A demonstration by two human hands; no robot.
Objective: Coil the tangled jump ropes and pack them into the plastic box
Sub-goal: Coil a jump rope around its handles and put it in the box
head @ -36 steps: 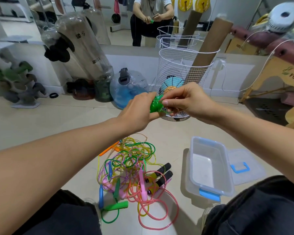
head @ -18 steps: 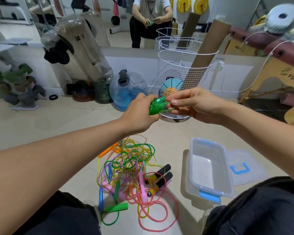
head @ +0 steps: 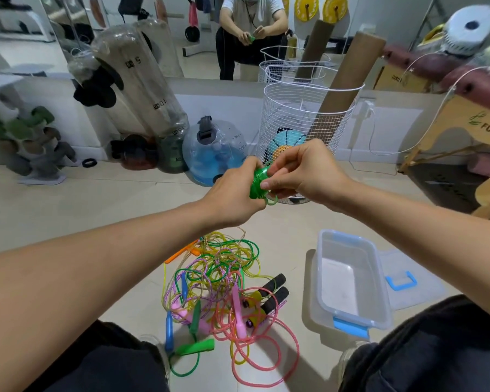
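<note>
At the frame centre the left hand [head: 235, 193] and right hand [head: 303, 171] both grip the green rope coil [head: 259, 183], now wound tighter than a second ago, nearly ready for the empty plastic box [head: 379, 281].

Your left hand [head: 232, 193] grips green coiled rope [head: 259, 183] | your right hand [head: 303, 171] pinches its end | tangled ropes [head: 224, 281] on floor, near | plastic box [head: 348, 278] right of them.
</note>
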